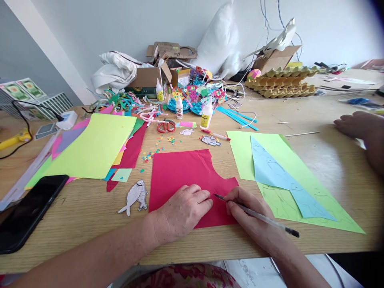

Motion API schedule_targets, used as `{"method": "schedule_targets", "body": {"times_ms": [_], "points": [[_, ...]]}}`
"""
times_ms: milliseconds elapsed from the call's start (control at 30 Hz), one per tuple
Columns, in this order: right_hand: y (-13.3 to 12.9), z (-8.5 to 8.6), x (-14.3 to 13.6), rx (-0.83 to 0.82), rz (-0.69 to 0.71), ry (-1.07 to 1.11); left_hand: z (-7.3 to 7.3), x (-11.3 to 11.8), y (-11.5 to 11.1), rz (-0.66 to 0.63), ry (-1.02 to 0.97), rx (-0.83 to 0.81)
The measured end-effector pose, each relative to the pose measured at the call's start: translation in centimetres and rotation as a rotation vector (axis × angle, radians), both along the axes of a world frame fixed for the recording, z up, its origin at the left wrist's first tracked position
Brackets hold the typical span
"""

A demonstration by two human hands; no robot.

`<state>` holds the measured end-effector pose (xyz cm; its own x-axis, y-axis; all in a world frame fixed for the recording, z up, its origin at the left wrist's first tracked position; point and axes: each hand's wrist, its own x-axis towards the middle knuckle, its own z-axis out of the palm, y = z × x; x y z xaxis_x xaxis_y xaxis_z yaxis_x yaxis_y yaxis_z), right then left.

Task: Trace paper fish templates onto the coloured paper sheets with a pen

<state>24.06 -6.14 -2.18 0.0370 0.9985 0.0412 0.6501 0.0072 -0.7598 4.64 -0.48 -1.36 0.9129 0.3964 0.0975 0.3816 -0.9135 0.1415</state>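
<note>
A sheet of red paper (183, 176) with a curved piece cut out of its upper right edge lies on the table. My left hand (187, 208) rests on it, fingers bent and pressed together, holding it down; whatever is under the fingertips is hidden. In my right hand (247, 210) is a clear-barrelled pen (267, 220), its tip close to the paper by my left fingers. White fish cutouts (135, 197), overlapping, sit left of the sheet. On the right, green paper (244, 156) lies beneath blue paper (271, 168), both with fish outlines drawn on them.
Coloured papers (93, 148) are stacked at left, near a black phone (33, 212). Behind the red sheet are red-handled scissors (166, 126), glue bottles (206, 114) and a pen (216, 135). Egg trays (282, 82) stand at the back. Another person's hand (357, 124) rests at right.
</note>
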Motion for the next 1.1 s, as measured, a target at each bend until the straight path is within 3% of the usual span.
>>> {"method": "schedule_targets", "body": {"times_ms": [1100], "points": [[0.06,0.52,-0.22,0.001,-0.009,-0.024,0.23,-0.07,0.01,0.004,0.012,0.004]]}}
